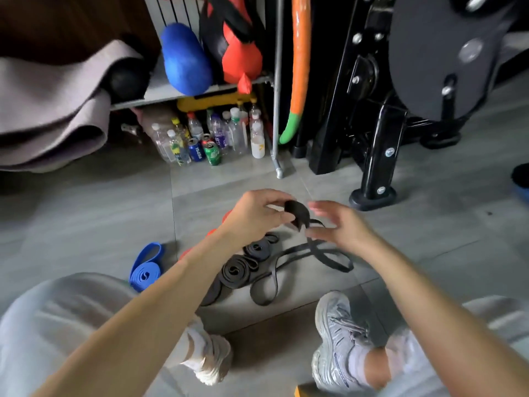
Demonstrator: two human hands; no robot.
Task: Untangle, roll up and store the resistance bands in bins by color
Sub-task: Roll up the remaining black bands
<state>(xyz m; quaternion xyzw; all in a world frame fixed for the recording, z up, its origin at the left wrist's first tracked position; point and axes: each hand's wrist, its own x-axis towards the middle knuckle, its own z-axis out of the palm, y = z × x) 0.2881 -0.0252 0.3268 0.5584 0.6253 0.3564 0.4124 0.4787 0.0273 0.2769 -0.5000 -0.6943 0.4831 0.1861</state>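
Note:
My left hand (254, 214) pinches the small rolled start of a black resistance band (297, 214) above the floor. That band's loose length (329, 253) trails down and loops over the tiles. My right hand (340, 224) hovers just right of the roll with fingers relaxed, thumb near the strap; whether it touches is unclear. Two rolled black bands (236, 272) (257, 249) lie below my hands. A rolled blue band (146, 267) lies to the left. A red band (212, 232) peeks out behind my left forearm.
My two shoes (337, 336) (209, 356) rest on the grey tiled floor. A shelf with several bottles and cans (209, 138) stands ahead, with a black exercise machine (378, 110) to its right. A yellow corner (303, 391) shows at the bottom edge.

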